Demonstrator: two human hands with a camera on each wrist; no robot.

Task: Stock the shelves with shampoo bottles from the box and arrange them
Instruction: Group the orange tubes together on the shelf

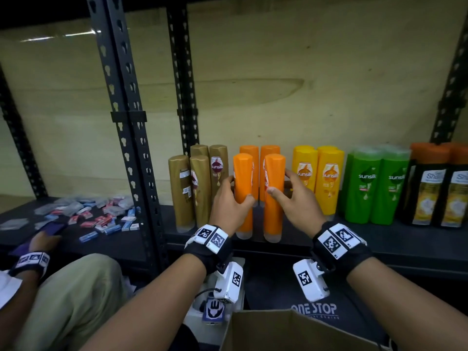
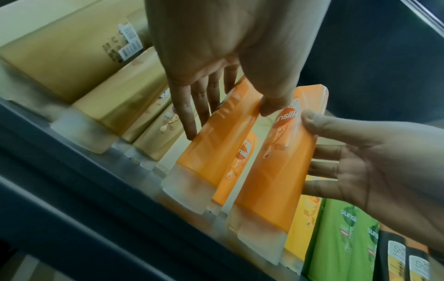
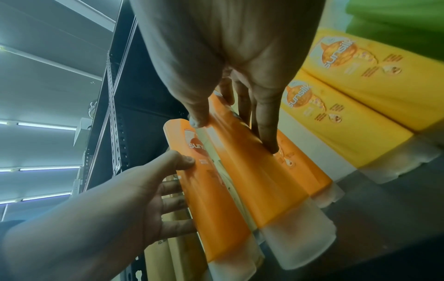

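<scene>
Step in hand: squaring up the two front orange bottles on the shelf (image 1: 379, 239), judged from the grips; both stand cap-down near the front edge.
Left hand (image 1: 229, 202): curled round the left front orange bottle (image 1: 243, 196), thumb on its front face, fingers round its far left side.
Right hand (image 1: 295, 201): curled round the right front orange bottle (image 1: 274, 198), thumb on the front, fingers behind its right side.
Position of bottles: two more orange bottles (image 1: 269, 153) stand directly behind; gold bottles (image 1: 181, 191) to the left, yellow bottles (image 1: 329, 183) to the right, then green bottles (image 1: 364, 186) and dark bottles (image 1: 428, 188).
Box: a cardboard box (image 1: 255, 333) sits below the arms, contents hidden.
Doing it well: probably slide, not lift; keep the caps flat on the shelf, turn the labels forward, close the gap between the pair, line the fronts with the neighbouring rows.
Risk: tall narrow bottles on small caps; a push high up could tip one into the back row.
Head view only: the full colour row, a second person's arm (image 1: 25, 272) and small packets (image 1: 101, 216) in the left bay.
Left wrist view only: the left fingers (image 2: 190, 121) lie straight down the bottle's side; a gap shows between the front pair.
Right wrist view only: right fingertips (image 3: 269, 140) press the label side; the frosted caps touch the shelf.
</scene>
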